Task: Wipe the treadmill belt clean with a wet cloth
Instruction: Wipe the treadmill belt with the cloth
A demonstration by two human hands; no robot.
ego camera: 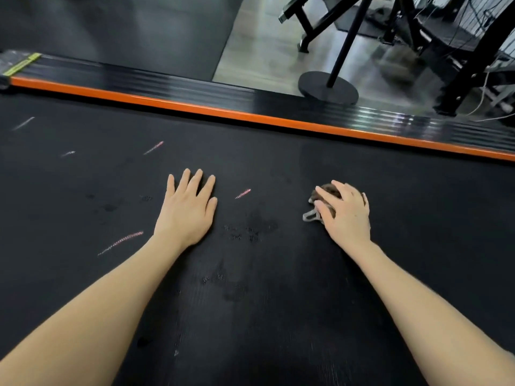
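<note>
Fingers of the right hand (345, 213) curled over a bunched brown cloth (320, 203), pressing it onto the treadmill belt (250, 288) toward the orange far edge strip (250, 116). Beside it, well apart, the left hand (187, 210) lay flat on the belt, fingers straight and spread. Faint streaks and damp patches marked the belt.

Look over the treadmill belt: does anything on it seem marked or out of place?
Yes. Pale pinkish streaks cross the belt, mostly left of the left hand, and darker blotches lie between it and the right hand gripping the cloth. Both stand out against the black surface.
</note>
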